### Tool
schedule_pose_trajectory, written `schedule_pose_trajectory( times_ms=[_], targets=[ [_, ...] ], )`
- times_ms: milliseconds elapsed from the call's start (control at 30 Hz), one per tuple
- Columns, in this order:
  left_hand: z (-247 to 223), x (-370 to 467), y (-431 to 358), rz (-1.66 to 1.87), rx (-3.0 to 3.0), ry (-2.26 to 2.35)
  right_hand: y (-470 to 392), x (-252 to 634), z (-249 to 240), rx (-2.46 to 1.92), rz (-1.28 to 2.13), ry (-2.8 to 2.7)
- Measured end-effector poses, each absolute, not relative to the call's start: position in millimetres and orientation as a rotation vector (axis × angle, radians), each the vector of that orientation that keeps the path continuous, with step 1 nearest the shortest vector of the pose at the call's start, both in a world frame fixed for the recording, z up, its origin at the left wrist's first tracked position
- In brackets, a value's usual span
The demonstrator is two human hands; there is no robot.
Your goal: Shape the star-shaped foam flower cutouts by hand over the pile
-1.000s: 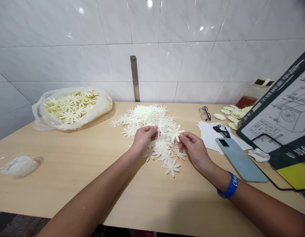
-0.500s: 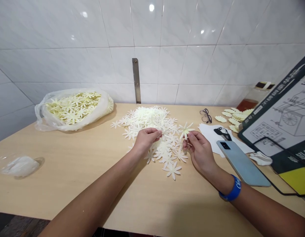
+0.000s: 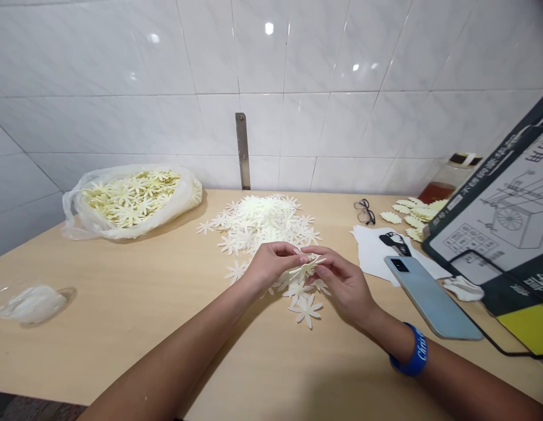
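Observation:
Over the near part of a pile of pale flower cut-outs (image 3: pixel 265 219), my two hands meet. My right hand (image 3: pixel 344 283) pinches a cream flower cut-out (image 3: pixel 307 268) from its right side. The fingers of my left hand (image 3: pixel 274 263) are pressed together at the left edge of that flower; whether they grip it or another petal piece is hidden. A single loose flower (image 3: pixel 306 310) lies on the wooden table (image 3: pixel 236 368) just below my hands. The blue wristband (image 3: pixel 414 351) is on my right wrist.
A plastic bag of yellowish flowers (image 3: pixel 135 199) lies at the back left, a clear bag with white material (image 3: pixel 34 304) at the left. On the right are glasses (image 3: pixel 364 211), white paper (image 3: pixel 370 251), a phone (image 3: pixel 433 298), scalloped pieces (image 3: pixel 414 219), a jar (image 3: pixel 447 178) and a printed box (image 3: pixel 504 216).
My right hand has moved left with its flower, bringing it against the fingers of my left hand. My left hand has shifted slightly right. The view has tilted up a little.

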State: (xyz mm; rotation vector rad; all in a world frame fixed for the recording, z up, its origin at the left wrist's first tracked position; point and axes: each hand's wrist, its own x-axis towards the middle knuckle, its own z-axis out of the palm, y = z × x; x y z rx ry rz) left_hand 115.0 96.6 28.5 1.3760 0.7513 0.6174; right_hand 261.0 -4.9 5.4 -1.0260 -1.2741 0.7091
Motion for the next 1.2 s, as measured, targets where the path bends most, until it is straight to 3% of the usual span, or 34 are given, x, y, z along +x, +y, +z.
schedule_pose_trajectory(
  times_ms=[267, 467, 667, 800, 1000, 1200],
  targets=[
    [25.0, 114.2, 100.1, 0.521, 1.126, 0.612, -0.1, 269.2, -4.8, -0.963, 0.842, -1.085],
    [25.5, 112.8, 110.1, 0.764, 1.057, 0.702, 1.2, 270.7, -5.5, -0.97, 0.86, -1.032],
    [29.8, 106.8, 116.8, 0.9, 1.557, 1.035, 2.3, 269.9, -1.6, -0.9, 0.938, -0.916],
    [33.2, 105.6, 108.3, 1.055, 1.971, 0.965, 1.0, 269.0, 1.0, -0.903, 0.955, -0.917],
    [39.0, 113.6, 90.4, 0.708, 1.794, 0.681, -0.4, 266.6, 2.3, -0.893, 0.948, -0.969],
    [36.2, 110.2, 102.1, 0.698, 1.657, 0.905, 3.4, 271.5, -4.0, -0.987, 0.891, -0.943]
  ],
)
